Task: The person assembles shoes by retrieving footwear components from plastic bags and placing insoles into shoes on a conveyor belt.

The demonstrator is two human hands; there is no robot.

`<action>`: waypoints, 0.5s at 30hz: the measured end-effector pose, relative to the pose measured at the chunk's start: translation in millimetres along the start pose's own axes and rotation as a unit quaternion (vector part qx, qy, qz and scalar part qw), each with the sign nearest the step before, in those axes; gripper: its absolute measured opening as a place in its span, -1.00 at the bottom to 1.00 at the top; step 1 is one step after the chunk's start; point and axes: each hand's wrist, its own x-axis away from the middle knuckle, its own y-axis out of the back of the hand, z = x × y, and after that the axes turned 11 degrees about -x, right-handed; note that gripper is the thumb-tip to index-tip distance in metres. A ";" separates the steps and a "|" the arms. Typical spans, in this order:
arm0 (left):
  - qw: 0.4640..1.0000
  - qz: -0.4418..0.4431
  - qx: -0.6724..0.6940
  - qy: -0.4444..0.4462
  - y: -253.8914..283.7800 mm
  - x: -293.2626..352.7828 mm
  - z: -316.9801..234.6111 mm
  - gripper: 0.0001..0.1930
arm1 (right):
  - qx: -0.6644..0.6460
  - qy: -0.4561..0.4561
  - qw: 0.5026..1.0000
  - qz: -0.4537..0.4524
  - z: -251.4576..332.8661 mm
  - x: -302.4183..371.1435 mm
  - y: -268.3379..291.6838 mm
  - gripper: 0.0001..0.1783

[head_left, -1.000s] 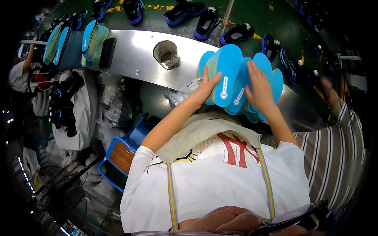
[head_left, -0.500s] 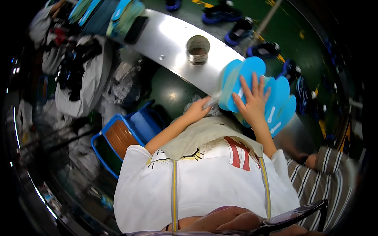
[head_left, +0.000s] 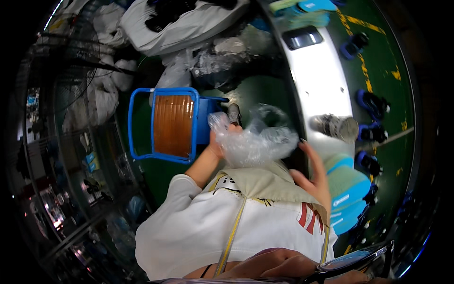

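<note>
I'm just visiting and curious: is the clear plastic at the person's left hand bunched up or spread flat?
Bunched up: the clear plastic is creased and puffed into loose folds, gripped in the left hand.

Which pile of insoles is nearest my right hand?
The blue pile just beside your right hand; the other insoles lie farther off, past the black phone.

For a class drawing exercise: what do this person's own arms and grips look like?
The left forearm is bare below a short white sleeve. Both the left grip and the right grip are bare human hands, without gloves. No cables or markings show on them. The right sleeve cannot be made out clearly.
</note>
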 end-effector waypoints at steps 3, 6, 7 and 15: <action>0.973 -0.077 -0.216 0.036 25.9 -0.7 -1.7 -0.71 | -0.176 -0.107 0.974 0.091 -55.3 -66.2 -58.3 -0.39; 0.840 -0.203 -0.501 -0.047 0.2 10.1 -49.5 -0.48 | -0.426 -0.356 0.805 0.208 -101.9 -116.5 -94.1 -0.62; 0.768 -0.269 -0.573 -0.097 3.4 15.0 -61.0 -0.40 | -0.444 -0.387 0.767 0.255 -115.8 -135.6 -101.2 -0.65; 0.877 -0.405 -0.190 0.177 73.8 73.9 -23.1 -0.42 | -0.423 -0.448 0.721 0.316 -197.7 -404.7 -168.6 -0.72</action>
